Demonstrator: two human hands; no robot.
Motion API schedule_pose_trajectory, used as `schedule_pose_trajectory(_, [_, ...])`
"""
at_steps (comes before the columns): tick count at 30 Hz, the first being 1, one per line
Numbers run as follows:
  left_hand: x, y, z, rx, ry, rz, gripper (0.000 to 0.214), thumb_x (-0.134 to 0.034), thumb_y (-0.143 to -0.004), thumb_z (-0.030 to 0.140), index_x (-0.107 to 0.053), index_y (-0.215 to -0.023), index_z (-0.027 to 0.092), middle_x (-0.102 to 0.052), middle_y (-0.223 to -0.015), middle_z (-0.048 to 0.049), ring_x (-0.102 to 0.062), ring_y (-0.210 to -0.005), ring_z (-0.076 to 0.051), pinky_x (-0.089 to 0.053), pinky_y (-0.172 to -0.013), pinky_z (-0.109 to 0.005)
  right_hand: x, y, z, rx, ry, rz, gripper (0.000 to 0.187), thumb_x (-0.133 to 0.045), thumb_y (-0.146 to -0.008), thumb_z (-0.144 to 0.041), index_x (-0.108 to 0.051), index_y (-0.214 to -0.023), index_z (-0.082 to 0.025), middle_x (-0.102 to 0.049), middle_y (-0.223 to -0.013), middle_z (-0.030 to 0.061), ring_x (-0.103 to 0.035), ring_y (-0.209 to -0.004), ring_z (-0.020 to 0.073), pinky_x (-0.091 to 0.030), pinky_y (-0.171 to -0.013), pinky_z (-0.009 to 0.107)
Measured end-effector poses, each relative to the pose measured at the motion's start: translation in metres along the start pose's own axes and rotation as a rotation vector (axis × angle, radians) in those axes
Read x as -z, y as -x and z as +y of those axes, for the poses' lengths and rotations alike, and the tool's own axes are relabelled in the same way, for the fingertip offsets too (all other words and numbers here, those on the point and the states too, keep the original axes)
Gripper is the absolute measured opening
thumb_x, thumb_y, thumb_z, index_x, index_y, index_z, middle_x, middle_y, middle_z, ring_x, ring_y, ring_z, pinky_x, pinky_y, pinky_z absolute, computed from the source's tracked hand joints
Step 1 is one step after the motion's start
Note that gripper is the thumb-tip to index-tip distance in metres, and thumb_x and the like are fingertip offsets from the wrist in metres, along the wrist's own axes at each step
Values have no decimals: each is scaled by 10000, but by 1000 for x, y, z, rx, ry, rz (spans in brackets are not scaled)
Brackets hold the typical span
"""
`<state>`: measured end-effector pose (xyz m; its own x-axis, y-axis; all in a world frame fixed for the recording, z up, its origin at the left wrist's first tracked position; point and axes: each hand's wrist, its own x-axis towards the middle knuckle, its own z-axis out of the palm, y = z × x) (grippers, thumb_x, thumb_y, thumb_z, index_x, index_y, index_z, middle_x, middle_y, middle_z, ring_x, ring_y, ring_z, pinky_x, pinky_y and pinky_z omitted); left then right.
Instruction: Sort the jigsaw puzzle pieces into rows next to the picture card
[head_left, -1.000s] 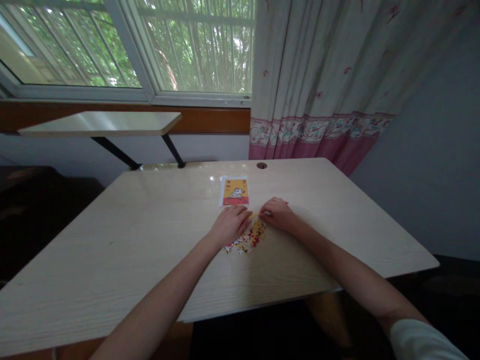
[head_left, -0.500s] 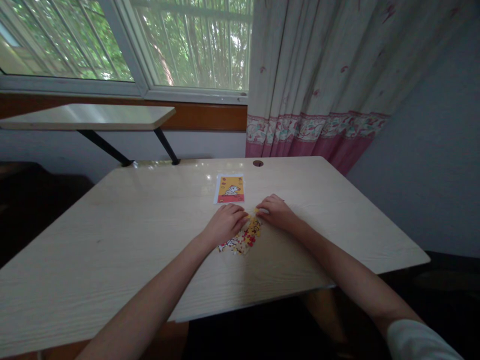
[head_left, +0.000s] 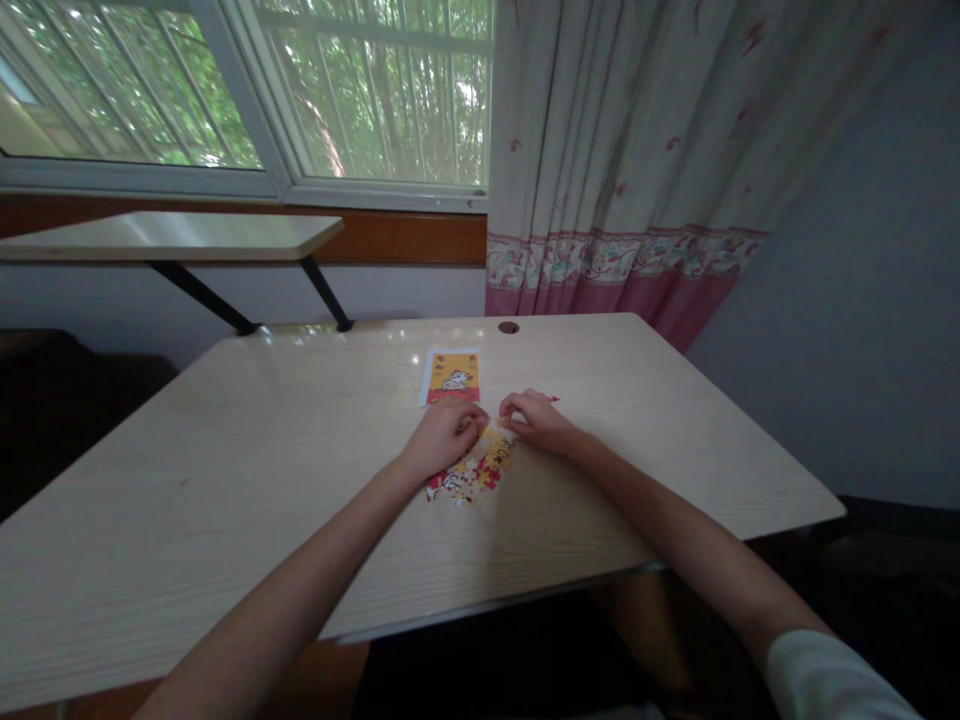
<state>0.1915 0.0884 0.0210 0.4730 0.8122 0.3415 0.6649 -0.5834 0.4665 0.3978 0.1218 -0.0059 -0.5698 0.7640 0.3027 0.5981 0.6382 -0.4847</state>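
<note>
Currently I have my left hand [head_left: 444, 437] half curled over the left side of the pieces [head_left: 491, 470] on the desk [head_left: 262, 450], while my right hand [head_left: 538, 418] has thumb and finger nearly meeting at their far end; whether either grips one, I cannot tell. The card [head_left: 457, 368] lies just beyond my left hand, a red bit [head_left: 554, 399] beside my right.
</note>
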Motion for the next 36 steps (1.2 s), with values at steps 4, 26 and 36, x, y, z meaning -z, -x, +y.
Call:
schedule_pose_trajectory(4, [-3, -13, 3, 105, 122, -50, 209, -485, -793, 251, -672, -800, 158, -648, -706, -30, -555, -647, -149, -407, -608, -257, 4, 0, -8, 53, -58, 86, 111, -541, -842, -221, -633, -901, -200, -662, -870, 28, -551, -852, 153, -381, -807, 297])
schedule_pose_trajectory(26, [-7, 1, 8, 416, 785, 218, 249, -676, -649, 377, -648, -672, 130, -613, -609, 0, -524, -574, -117, -406, -585, -242, 3, 6, -25, 104, 117, 416, 226, -599, -800, -392, -674, -951, -241, -651, -809, 36, -536, -820, 176, -368, -785, 325])
schedule_pose_trajectory(36, [-10, -1, 7, 406, 773, 195, 318, -674, -640, 446, -649, -679, 131, -616, -603, -5, -516, -554, -116, -410, -557, -241, 7, 9, -28, 115, 225, 346, 230, -520, -854, -393, -658, -987, -266, -621, -850, 41, -500, -848, 180, -324, -813, 337])
